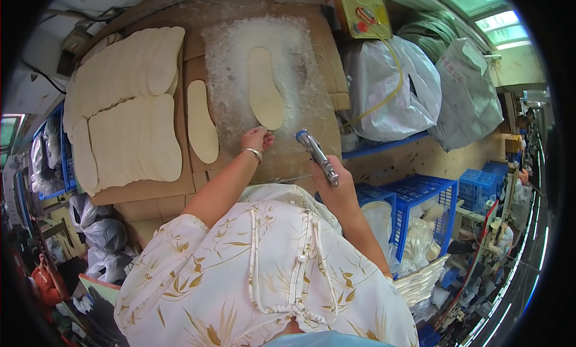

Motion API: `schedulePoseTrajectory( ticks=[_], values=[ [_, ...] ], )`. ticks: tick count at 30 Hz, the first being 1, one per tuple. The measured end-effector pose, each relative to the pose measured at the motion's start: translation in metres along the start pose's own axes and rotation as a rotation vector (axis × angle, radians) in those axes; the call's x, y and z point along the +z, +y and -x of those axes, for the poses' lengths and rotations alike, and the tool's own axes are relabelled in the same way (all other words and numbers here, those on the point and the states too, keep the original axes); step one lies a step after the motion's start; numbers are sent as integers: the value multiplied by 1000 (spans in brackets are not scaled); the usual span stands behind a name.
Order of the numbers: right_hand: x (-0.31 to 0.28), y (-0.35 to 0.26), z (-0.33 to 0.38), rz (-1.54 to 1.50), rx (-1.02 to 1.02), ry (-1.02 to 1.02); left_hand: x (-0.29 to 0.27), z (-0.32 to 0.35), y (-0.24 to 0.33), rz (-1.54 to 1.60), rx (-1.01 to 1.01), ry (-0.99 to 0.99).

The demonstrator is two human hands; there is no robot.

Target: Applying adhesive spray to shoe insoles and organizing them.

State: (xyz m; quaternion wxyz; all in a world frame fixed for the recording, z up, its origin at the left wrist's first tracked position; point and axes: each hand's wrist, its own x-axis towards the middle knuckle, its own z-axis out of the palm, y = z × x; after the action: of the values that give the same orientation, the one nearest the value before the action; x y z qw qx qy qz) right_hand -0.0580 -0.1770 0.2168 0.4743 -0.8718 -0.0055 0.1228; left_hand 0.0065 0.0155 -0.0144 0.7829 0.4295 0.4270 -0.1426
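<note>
A cream insole (265, 89) lies on a patch of the cardboard crusted with whitish residue. At its near, heel end, my left hand (258, 140) pinches the edge between closed fingers. To the right, my right hand (339, 182) is wrapped round the handle of a metal spray gun (316, 155), whose blue-ringed nozzle end points up and left toward the insole. A second insole (203, 122) rests alone, left of the crusted patch. Farther left, many overlapping insoles are laid out in two rows, a far row (129, 65) and a near row (132, 143).
A yellow container (360, 14) at the back right has a yellowish hose (399, 77) running from it. White sacks (393, 86) and a grey sack (465, 95) stand beside the table. Blue plastic crates (423, 194) holding bagged pieces are at the lower right.
</note>
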Motion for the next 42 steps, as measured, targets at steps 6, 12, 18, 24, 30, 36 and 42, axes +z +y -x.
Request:
schedulePoseTrajectory(
  ticks=[6, 12, 18, 24, 30, 36, 42],
  values=[
    [2, 2, 5, 48, -69, -46, -1, 1, -1, -12, -9, -2],
    [-3, 10, 0, 24, 25, 44, -1, 2, -1, -19, -15, -1],
    [1, 5, 4, 12, -71, -51, -2, 8, -1, 2, -25, -15],
    [-9, 7, 5, -44, 60, -18, -3, 12, 1, -2, -46, -14],
    [-6, 9, 7, 5, -52, -63, -4, 14, 2, 13, -57, -9],
    [-11, 8, 14, -14, 11, -43, -6, 12, 1, -2, -62, -26],
    [-10, 15, 15, 6, 45, -9, -5, 11, 2, 9, -77, -23]
  ],
)
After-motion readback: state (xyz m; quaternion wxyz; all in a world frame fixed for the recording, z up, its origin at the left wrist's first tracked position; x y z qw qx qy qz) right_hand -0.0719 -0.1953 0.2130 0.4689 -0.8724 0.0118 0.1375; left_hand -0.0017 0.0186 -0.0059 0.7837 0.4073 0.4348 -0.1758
